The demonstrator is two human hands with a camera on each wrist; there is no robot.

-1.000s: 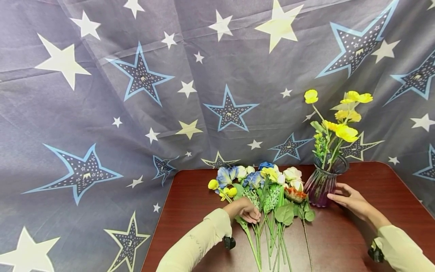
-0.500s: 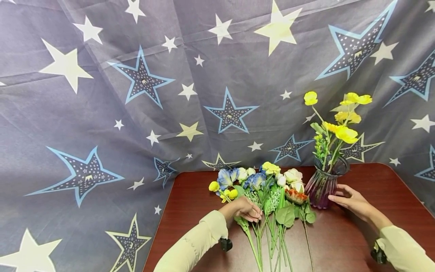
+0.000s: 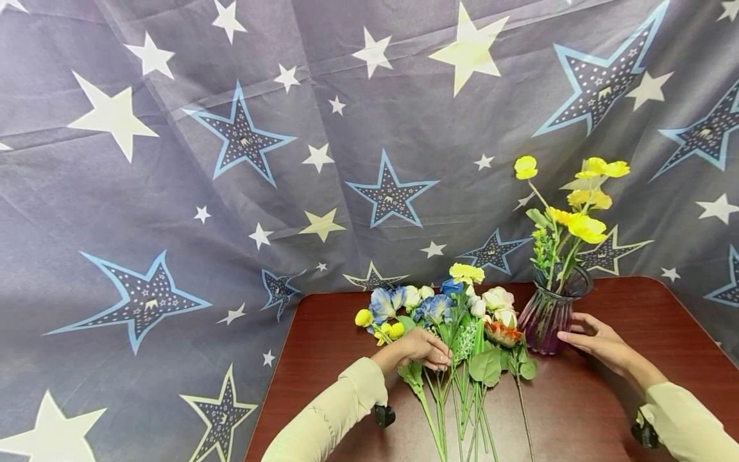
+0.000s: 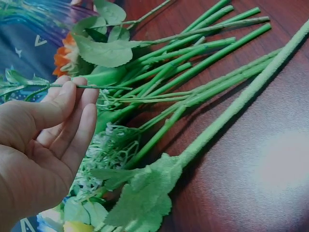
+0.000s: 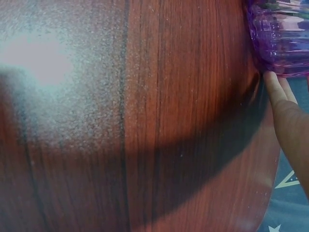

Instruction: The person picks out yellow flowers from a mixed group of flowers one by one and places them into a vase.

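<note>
Over the bunch of flowers my left hand (image 3: pixel 420 348) pinches the thin green stem (image 4: pixel 108 88) of a yellow flower (image 3: pixel 466 273) between thumb and fingertips. Its yellow bloom stands above the blue rose (image 3: pixel 452 286) and the other heads in the head view. At the right, my right hand (image 3: pixel 597 343) holds the lower side of a purple-tinted glass vase (image 3: pixel 544 324), thumb in front and fingers partly hidden behind it. Several yellow flowers (image 3: pixel 586 228) stand in the vase. The right wrist view shows the fingertips at the vase's base.
Loose flowers lie on the dark red table (image 3: pixel 577 410): blue blooms (image 3: pixel 383 301), pale roses (image 3: pixel 498 297), an orange flower (image 3: pixel 503 333) and small yellow ones (image 3: pixel 364 317). Their green stems (image 3: pixel 479 417) point to the near edge. A grey star-patterned cloth (image 3: pixel 260 192) hangs behind the table.
The yellow flower has risen from among the other blooms, pinched in my left hand, which has shifted slightly right. My right hand and the vase have stayed in place.
</note>
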